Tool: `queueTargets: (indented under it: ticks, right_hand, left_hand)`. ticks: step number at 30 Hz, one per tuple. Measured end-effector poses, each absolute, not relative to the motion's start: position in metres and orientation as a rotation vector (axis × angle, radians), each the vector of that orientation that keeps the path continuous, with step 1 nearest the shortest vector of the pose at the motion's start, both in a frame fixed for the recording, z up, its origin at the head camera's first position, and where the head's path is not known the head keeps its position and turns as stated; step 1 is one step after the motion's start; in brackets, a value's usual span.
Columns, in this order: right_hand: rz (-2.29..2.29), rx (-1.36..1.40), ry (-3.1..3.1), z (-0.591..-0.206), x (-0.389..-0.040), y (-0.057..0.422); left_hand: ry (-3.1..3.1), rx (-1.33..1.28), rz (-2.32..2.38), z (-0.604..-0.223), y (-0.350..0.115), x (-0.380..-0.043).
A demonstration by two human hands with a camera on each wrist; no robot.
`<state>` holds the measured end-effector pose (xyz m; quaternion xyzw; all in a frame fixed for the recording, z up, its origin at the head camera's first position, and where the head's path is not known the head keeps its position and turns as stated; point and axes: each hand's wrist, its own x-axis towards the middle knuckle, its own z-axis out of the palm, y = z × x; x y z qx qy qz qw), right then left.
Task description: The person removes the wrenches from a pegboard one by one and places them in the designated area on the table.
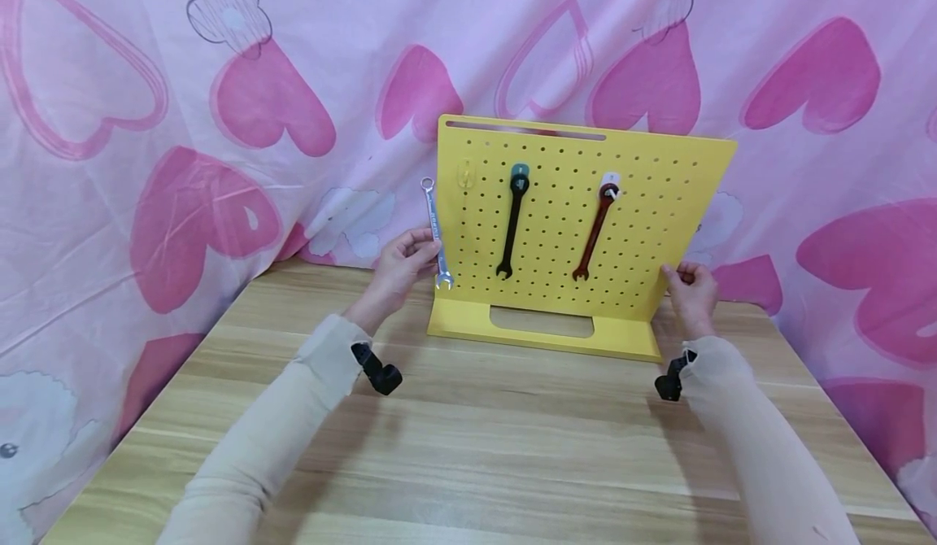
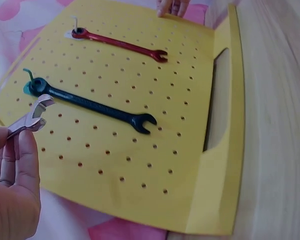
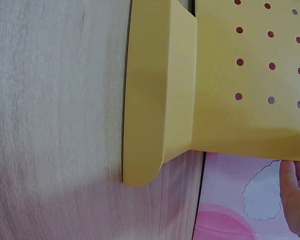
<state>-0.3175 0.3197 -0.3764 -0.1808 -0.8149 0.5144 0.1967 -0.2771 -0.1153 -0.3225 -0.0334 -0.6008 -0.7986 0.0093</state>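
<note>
My left hand [image 1: 401,268] pinches a silver combination wrench [image 1: 433,232] near its open end, beside the left edge of a yellow pegboard [image 1: 556,228]. Its ring end points up; in the left wrist view the open jaw of the silver wrench [image 2: 32,117] shows above the fingers. At the board's right edge, my right hand [image 1: 691,289] holds the rim between thumb and fingers. A black wrench [image 1: 512,224] and a red wrench [image 1: 594,232] hang by their ring ends from hooks on the board. A yellowish hook [image 1: 467,173] at the upper left bears nothing.
The pegboard stands on its folded base [image 1: 468,321] on a wood-grain table [image 1: 512,439]. Behind it hangs a pink cloth [image 1: 351,57] with hearts. Black wrist cameras [image 1: 381,370] sit at both cuffs.
</note>
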Motion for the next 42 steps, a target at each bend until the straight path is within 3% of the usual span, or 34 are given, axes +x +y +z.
queueTargets:
  ticks: [23,42]
  right_hand:
    - [1.470,-0.493,-2.243,-0.378,-0.320,0.321]
    - [1.451,-0.496,-2.249,-0.379,-0.319,0.320]
  left_hand:
    - [-2.399,0.124,-2.298,-0.384,-0.171,-0.277]
    - [-2.749,0.229,-1.950,-0.412,-0.194,-0.281]
